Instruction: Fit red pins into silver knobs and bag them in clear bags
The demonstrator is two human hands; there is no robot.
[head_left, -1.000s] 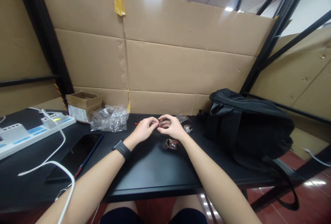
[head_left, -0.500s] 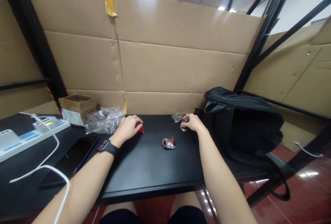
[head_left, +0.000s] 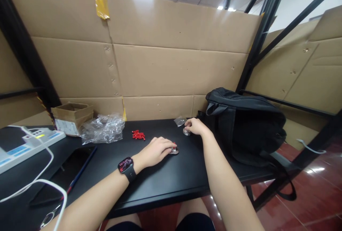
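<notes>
My left hand [head_left: 157, 149], with a smartwatch on its wrist, rests on the black table [head_left: 160, 177], its fingers curled over a small silver metal piece with a red part [head_left: 175, 150]. My right hand [head_left: 195, 127] is further back, its fingertips closed on another small round silver piece [head_left: 186, 131]. A little pile of red parts [head_left: 138, 135] lies to the left of both hands. A small clear bag [head_left: 180, 121] lies just behind the right hand.
A black backpack [head_left: 248, 124] fills the table's right end. Crumpled clear plastic [head_left: 103, 129] and a small cardboard box [head_left: 71, 114] stand at the back left. A power strip [head_left: 24, 145] with white cables, a dark tablet [head_left: 66, 174] and a pen lie at left. Cardboard walls stand behind.
My left hand has left the red parts and moved right onto the silver piece in the middle. My right hand stays at the rear silver piece. The camera view has shifted slightly.
</notes>
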